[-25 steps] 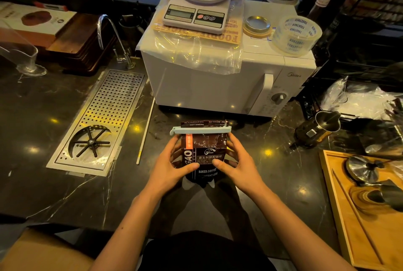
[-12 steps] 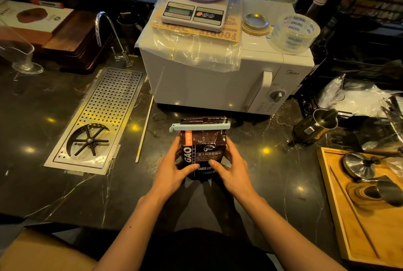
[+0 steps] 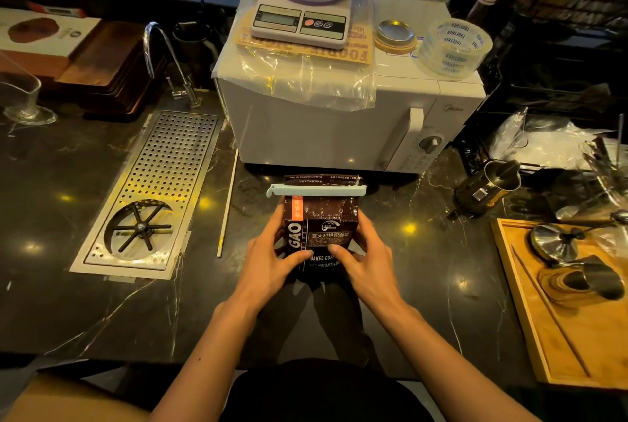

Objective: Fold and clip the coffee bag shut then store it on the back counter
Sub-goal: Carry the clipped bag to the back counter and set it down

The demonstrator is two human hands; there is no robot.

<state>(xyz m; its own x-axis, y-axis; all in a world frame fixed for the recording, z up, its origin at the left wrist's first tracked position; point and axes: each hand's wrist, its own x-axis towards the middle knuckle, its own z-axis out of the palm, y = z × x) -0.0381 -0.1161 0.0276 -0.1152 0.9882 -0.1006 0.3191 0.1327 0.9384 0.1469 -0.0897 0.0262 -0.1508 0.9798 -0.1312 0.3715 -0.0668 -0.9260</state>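
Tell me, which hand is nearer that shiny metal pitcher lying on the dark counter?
Right. The right hand grips the brown coffee bag on the side facing the metal pitcher; the left hand holds the bag's opposite side, farther away.

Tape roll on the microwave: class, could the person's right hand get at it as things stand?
Probably yes, once freed. The tape roll sits uncovered at the microwave's right top edge with nothing stacked on it, but the right hand is in a grip on the coffee bag.
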